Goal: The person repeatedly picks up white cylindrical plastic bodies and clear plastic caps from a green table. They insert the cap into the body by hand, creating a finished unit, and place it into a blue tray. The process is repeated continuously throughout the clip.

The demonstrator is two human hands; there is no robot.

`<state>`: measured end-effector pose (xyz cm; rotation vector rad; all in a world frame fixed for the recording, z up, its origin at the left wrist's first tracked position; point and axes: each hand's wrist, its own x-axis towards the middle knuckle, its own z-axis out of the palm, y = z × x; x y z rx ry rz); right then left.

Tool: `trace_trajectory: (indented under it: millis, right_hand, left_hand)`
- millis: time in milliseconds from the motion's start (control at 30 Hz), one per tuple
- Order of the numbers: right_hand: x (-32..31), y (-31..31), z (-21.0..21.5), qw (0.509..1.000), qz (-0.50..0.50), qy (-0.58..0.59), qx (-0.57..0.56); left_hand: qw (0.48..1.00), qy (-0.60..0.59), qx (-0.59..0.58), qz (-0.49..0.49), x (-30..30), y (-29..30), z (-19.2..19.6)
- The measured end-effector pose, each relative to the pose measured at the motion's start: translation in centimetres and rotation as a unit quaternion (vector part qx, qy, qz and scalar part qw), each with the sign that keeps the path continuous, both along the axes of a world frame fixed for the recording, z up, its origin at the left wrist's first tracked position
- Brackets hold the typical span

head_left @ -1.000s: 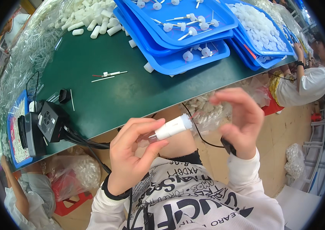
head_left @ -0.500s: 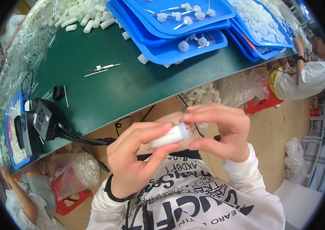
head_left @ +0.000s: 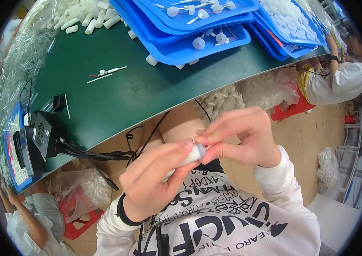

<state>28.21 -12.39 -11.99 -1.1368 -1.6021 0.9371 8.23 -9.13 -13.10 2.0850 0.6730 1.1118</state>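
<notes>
Above my lap, my left hand (head_left: 153,179) is closed around a short white tube (head_left: 188,158), mostly covered by my fingers. A pale bluish translucent cap (head_left: 201,150) sits on the tube's upper right end. My right hand (head_left: 240,138) pinches that cap, with the thumb against its lower edge and the fingertips at its upper edge. On the green table (head_left: 117,98), beyond both hands, lie a thin white stick piece (head_left: 112,71) with a red end and a plain white stick (head_left: 99,78).
Stacked blue trays (head_left: 181,55) hold white discs on sticks; another blue tray (head_left: 292,25) holds many pale discs. White tubes (head_left: 89,21) and clear plastic tubes (head_left: 23,55) heap at the far left. A black device (head_left: 46,134) with cables stands at left. People sit on both sides.
My right hand's fingers have come down from spread apart to a pinch on the cap. The left hand keeps its hold on the tube. The whole view has shifted slightly.
</notes>
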Motion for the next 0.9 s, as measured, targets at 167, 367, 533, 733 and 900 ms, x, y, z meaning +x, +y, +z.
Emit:
trace_trajectory:
  millis: [167, 367, 533, 733, 900]
  right_hand:
    - [-1.0, 0.2, -0.8, 0.993, -0.077, 0.085, -0.011]
    - [-0.7, 0.3, -0.5, 0.994, -0.018, 0.021, 0.102]
    - [-0.7, 0.4, -0.6, 0.998, -0.002, 0.05, 0.041]
    - [-1.7, -0.7, 1.0, 0.966, -0.069, 0.173, -0.181]
    - [-1.7, -0.7, 1.7, 0.965, -0.056, 0.114, -0.228]
  left_hand:
    - [0.928, -0.055, -0.358, -0.083, 0.1, -0.4, 0.3]
    - [0.846, -0.057, -0.501, -0.175, -0.6, 0.8, 0.7]
    - [0.921, 0.009, -0.37, -0.118, -0.5, -0.1, 0.7]
    - [0.988, 0.069, -0.129, -0.044, -0.1, 0.0, -0.3]
    - [0.992, 0.121, -0.032, -0.011, -0.4, -0.4, -0.7]
